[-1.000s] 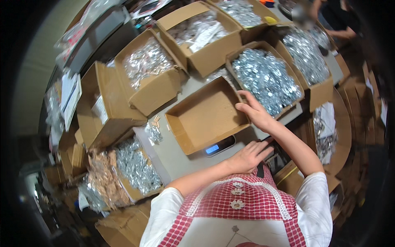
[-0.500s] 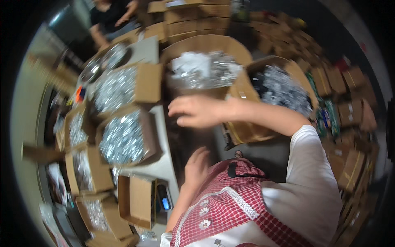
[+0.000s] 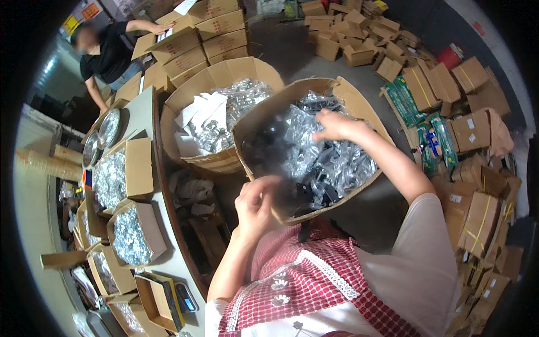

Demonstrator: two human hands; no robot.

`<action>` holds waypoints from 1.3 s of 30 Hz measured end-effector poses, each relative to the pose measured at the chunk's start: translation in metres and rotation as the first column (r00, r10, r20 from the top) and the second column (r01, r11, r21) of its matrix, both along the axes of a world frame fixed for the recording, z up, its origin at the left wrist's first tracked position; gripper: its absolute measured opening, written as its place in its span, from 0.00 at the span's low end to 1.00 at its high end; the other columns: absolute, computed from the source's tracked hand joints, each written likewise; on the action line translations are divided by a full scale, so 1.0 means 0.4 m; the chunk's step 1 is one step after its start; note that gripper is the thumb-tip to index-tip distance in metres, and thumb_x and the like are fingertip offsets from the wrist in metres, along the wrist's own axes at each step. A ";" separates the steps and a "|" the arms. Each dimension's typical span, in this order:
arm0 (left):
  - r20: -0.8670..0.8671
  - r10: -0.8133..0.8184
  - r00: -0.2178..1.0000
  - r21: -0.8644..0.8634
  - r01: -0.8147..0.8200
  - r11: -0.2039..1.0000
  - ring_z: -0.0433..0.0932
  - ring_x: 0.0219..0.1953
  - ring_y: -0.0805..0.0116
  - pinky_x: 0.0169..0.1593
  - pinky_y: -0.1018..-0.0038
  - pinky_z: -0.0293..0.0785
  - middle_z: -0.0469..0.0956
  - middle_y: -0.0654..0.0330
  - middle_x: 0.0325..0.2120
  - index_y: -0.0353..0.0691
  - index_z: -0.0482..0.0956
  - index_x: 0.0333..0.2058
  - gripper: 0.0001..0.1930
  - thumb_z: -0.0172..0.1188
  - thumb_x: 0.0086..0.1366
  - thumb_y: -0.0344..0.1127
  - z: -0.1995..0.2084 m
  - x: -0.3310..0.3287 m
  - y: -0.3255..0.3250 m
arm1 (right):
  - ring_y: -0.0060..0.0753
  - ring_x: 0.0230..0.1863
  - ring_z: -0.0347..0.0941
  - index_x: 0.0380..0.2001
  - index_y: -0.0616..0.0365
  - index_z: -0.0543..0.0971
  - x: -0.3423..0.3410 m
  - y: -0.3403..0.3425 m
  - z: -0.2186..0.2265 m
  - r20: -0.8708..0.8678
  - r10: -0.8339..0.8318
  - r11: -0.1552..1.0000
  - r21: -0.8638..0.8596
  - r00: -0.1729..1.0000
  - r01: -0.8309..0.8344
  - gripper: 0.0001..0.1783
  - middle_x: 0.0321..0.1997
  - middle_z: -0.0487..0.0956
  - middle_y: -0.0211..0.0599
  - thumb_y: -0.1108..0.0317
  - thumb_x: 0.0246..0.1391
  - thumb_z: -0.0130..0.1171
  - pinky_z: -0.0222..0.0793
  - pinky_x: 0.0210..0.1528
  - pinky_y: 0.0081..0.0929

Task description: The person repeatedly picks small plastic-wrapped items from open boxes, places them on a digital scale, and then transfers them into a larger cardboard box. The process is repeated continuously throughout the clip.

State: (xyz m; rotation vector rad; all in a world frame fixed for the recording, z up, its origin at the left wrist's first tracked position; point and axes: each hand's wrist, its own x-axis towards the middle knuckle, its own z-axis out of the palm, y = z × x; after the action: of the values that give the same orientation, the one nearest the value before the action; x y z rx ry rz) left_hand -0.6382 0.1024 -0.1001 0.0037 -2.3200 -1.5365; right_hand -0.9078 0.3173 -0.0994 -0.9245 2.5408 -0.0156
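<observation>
RH in among clear bags of dark parts, big ctn; LH at near rim

Far L: co-worker [image 3: 106, 56] by stacked ctns, well apart from me. Worktable [image 3: 178, 255] alongside w/ small open carton [image 3: 152, 227] of silvery parts; nearer me, shallow carton [image 3: 149, 299] beside digital scale [image 3: 186, 297].

Middle: round-sided carton [image 3: 261, 70], white papers [image 3: 209, 112] + clear bags inside.

My L hand [image 3: 254, 203]: fingers loosely curled, blurred, nothing seen in it; can't tell if it touches the rim of the big carton [image 3: 359, 96].

My R hand [image 3: 338, 126]: inside that ctn, fingers bent down onto clear bags [image 3: 337, 163], the pieces I'm reaching for, heaped there. Can't tell if anything's pinched yet.

Risks, my read: slick film, loose pinch = bag slips. Overlapping bags could drag neighbours up, spill over rim. Hard tug might tear film.

Far R: green packs [image 3: 404, 101], more ctns, clear of my elbow.
</observation>
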 end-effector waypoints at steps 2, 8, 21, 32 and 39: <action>0.006 -0.065 0.998 -0.123 0.065 0.990 0.82 0.42 0.56 0.50 0.67 0.76 0.84 0.54 0.39 0.38 0.83 0.44 0.15 0.56 0.59 0.20 0.011 -0.028 0.019 | 0.55 0.65 0.68 0.58 0.66 0.73 -0.011 -0.010 -0.014 -0.006 0.097 0.995 0.038 0.995 -0.097 0.42 0.66 0.68 0.57 0.42 0.52 0.65 0.66 0.65 0.43; -0.015 -0.059 0.998 -0.459 0.045 0.887 0.80 0.38 0.55 0.42 0.63 0.71 0.83 0.58 0.35 0.43 0.83 0.39 0.11 0.57 0.58 0.27 0.007 -0.070 0.060 | 0.52 0.57 0.75 0.49 0.59 0.80 -0.132 -0.041 0.075 -0.024 0.110 0.994 0.001 0.994 -0.110 0.30 0.53 0.80 0.51 0.50 0.48 0.68 0.71 0.58 0.43; 0.035 -0.026 0.999 -0.342 0.036 0.939 0.81 0.38 0.60 0.45 0.67 0.72 0.84 0.59 0.35 0.44 0.85 0.39 0.11 0.58 0.60 0.24 0.022 -0.068 0.053 | 0.56 0.49 0.78 0.43 0.66 0.79 -0.265 0.009 -0.052 -0.188 0.097 0.992 -0.056 0.977 -0.109 0.16 0.46 0.81 0.56 0.70 0.51 0.59 0.73 0.54 0.48; 0.386 -0.224 0.895 0.736 -0.152 0.659 0.78 0.41 0.74 0.44 0.77 0.72 0.80 0.61 0.45 0.43 0.69 0.61 0.22 0.58 0.71 0.39 0.046 -0.182 0.081 | 0.47 0.51 0.78 0.54 0.58 0.75 0.097 -0.011 0.156 0.034 0.634 0.553 -0.718 0.772 -0.423 0.21 0.47 0.81 0.47 0.57 0.64 0.56 0.73 0.53 0.39; 0.413 -0.038 0.910 0.768 -0.325 0.551 0.70 0.23 0.76 0.23 0.76 0.64 0.73 0.66 0.26 0.41 0.75 0.45 0.12 0.59 0.70 0.42 0.026 -0.180 0.082 | 0.51 0.56 0.76 0.49 0.57 0.81 -0.298 -0.090 -0.127 -0.040 0.126 0.982 -0.137 0.991 -0.130 0.21 0.51 0.82 0.50 0.74 0.52 0.51 0.69 0.59 0.44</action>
State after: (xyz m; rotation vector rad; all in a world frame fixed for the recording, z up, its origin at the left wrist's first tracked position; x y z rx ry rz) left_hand -0.7103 0.1351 -0.0898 0.7939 -1.4905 -2.5580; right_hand -1.0270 0.2814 -0.1500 -1.1495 2.5292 -0.1429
